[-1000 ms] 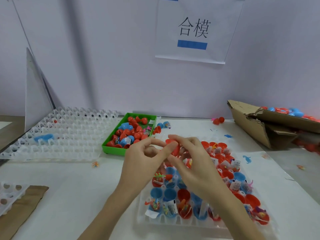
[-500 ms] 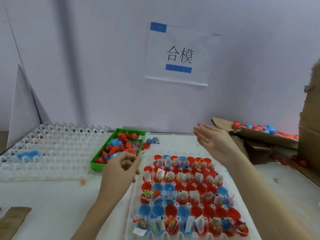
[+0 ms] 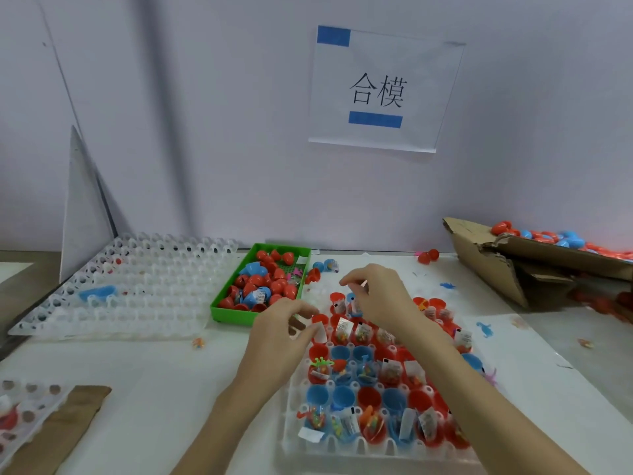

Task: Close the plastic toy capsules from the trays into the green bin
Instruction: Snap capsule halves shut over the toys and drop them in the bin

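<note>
Hands over the tray (image 3: pixel 291 437), both of them, hovering at its far-left corner where the next open capsules (image 3: pixel 346 329) sat. Left hand (image 3: pixel 281 337) had its fingers curled in loosely near a white slip by the corner cup; whether it actually pinched that slip or held nothing, I could not tell. Right hand (image 3: pixel 380 296) was arched above the back row, fingertips drawn together as if picking, but what lay between them was hidden. Neither hand visibly held a capsule.

Bin (image 3: pixel 219 311) sat just beyond the tray's left corner, close enough for a short toss from the left hand, and it already held a heap of shut red and blue shells. Most cups in the tray carried open halves with toys and paper tags standing up, so plenty of work was left, by my reckoning. Empty trays (image 3: pixel 137 289) lay further left, well apart. Box (image 3: pixel 513 265) of spare shells lay far right, near the right arm, probably a supply of lids.
</note>
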The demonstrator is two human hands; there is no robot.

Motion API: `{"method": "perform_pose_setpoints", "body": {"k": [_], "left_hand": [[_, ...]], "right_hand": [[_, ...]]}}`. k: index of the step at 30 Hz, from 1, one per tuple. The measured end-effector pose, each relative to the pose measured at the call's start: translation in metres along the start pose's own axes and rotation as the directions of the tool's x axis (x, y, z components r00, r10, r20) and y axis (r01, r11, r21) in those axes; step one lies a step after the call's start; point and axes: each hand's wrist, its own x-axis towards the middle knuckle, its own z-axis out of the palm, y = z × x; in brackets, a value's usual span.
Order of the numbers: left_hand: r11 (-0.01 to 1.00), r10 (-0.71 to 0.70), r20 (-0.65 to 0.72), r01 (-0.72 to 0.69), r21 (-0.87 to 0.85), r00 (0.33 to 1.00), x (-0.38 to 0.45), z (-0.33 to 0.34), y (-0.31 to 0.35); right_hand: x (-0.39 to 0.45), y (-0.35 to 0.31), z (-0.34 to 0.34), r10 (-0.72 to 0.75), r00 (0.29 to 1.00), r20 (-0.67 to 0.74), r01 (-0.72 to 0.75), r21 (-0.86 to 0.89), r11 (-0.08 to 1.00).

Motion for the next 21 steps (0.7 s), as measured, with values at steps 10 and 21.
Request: {"method": "perform_pose_setpoints", "body": {"k": [10,21], "left_hand": [[0.988,0.131,0.04,-0.134,0.082,0.991,0.0,0.006,-0.002],[0.99,0.131,-0.089,-0.125,0.069,0.987,0.001,0.002,0.002]], "right_hand": [[0.041,0.001,0.006,-0.007,0.976,0.218,0.058,-0.227,0.972],[0.051,0.011,-0.006,0.034,0.992,0.124,-0.025,-0.076,0.997]]}}
